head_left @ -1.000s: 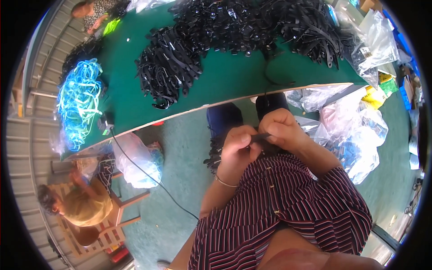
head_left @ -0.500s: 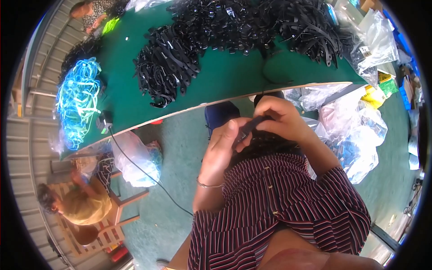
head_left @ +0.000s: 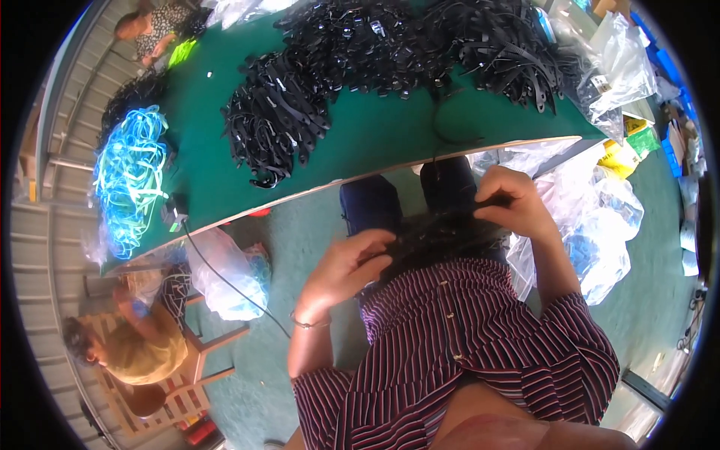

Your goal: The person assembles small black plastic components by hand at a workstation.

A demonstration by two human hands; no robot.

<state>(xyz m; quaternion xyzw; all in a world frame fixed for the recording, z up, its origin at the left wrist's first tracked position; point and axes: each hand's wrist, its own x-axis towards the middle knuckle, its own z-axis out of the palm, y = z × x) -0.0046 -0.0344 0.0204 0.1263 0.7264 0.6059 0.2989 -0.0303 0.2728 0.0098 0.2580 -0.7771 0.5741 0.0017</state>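
Observation:
A black strap [head_left: 435, 226], blurred and hard to tell from the dark cloth on my lap, spans the gap between my two hands. My left hand [head_left: 346, 268] is closed on its left end, thumb and forefinger curled round it. At the right end, higher up and near the table edge, my right hand [head_left: 516, 204] pinches the strap between thumb and fingertips. Beyond them on the green table [head_left: 375, 135] lies a big heap of black straps [head_left: 360, 45] with buckles, and a separate bunch of black straps [head_left: 274, 120] fans out nearer to me.
Blue straps [head_left: 131, 176] are piled at the table's left end, beside a small black box [head_left: 175, 210] with a cable. Filled plastic bags [head_left: 592, 232] stand on the floor at right, another bag [head_left: 225, 274] under the table. Two people sit at the left.
My hands were close together at the strap and its buckle; now they are wide apart. The left moved down and left, the right moved to the right.

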